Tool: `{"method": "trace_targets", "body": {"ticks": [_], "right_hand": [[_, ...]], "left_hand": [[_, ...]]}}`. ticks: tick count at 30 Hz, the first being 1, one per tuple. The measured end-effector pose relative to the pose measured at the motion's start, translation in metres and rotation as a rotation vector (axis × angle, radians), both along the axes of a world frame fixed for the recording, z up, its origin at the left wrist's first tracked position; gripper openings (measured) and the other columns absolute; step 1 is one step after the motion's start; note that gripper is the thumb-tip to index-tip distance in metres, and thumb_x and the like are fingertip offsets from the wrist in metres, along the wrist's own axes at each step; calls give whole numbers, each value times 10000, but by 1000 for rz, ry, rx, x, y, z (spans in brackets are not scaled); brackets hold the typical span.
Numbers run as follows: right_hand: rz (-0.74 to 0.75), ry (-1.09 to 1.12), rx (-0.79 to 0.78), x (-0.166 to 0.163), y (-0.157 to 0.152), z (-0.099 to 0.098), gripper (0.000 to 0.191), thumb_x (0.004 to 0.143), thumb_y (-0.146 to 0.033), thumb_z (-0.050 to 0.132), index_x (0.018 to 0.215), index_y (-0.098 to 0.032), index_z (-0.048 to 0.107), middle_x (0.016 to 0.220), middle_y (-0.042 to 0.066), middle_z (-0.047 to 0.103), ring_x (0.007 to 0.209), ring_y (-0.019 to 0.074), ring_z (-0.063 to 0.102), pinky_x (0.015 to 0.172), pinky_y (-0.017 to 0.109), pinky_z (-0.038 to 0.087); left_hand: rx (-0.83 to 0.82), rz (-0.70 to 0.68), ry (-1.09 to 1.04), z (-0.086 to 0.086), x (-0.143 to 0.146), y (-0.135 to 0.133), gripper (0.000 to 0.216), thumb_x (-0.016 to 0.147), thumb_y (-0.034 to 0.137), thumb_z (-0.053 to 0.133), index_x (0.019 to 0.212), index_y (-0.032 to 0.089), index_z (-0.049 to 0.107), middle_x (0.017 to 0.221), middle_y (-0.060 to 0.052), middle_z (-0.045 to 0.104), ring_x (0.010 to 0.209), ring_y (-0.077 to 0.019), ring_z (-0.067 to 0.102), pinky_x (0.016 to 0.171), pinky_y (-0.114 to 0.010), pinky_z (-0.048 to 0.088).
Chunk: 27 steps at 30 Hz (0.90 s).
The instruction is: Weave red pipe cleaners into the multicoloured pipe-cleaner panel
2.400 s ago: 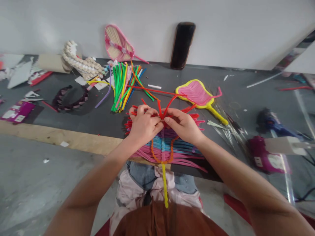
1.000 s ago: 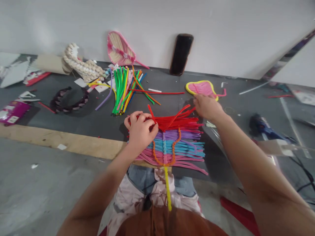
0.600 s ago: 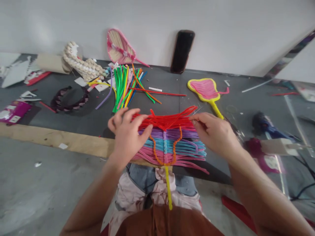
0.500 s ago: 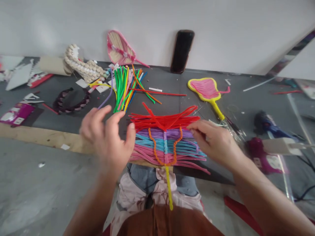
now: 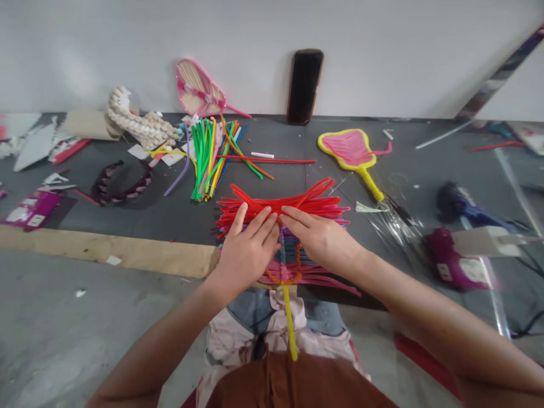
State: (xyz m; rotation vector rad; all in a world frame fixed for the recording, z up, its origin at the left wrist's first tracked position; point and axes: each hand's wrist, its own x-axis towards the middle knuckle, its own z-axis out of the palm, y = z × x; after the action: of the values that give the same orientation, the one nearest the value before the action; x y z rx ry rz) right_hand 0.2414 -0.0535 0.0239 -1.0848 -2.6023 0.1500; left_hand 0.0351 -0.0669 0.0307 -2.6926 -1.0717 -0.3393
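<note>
My left hand point(image 5: 249, 246) lies palm down with fingers stretched over the red pipe cleaners point(image 5: 325, 207), on the left of their middle. From the other side my right hand point(image 5: 323, 235) rests flat on the same bundle, its fingertips almost meeting those of the left. Below the red row, purple and blue pipe cleaners are mostly covered by my hands. Pink pipe cleaners point(image 5: 325, 279) show at the table's front edge. An orange twisted outline point(image 5: 298, 263) runs over the rows, and a yellow wrapped stem point(image 5: 289, 326) sticks out toward my lap.
Loose coloured pipe cleaners point(image 5: 204, 161) lie behind my left hand. A yellow-edged pink fan point(image 5: 348, 150) is at the back right. A phone point(image 5: 305, 88) and a pink fan point(image 5: 199, 90) lean on the wall. A braided headband point(image 5: 123, 184) lies left, a blue glue gun point(image 5: 467, 207) right.
My left hand has come right and down onto the red pipe cleaners. My right hand has moved left from their right end to the middle, its fingers now flattened.
</note>
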Motion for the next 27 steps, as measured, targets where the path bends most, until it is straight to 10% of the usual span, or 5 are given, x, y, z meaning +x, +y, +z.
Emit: {"method": "trace_targets", "body": {"ticks": [14,27], "right_hand": [[33,-123,88,9,-5,-20,423,922,-45,362,1262,-35,614,1200,201,656,1038,261,622,903,426,570],[-28,-137,57,6,-7,-21,389,944,-97,381,1236,-66,637,1152,161,662,942,260,542,810,402,535]], "left_hand": [[-132,57,22,-8,-4,0,469,987,465,447,1265,134,630,1323,-117,638,1320,-303,507,1199,-665,-28],[-125,26,57,-21,-5,1,590,966,502,450,1331,56,574,1330,-198,608,1295,-343,524,1159,-570,306]]}}
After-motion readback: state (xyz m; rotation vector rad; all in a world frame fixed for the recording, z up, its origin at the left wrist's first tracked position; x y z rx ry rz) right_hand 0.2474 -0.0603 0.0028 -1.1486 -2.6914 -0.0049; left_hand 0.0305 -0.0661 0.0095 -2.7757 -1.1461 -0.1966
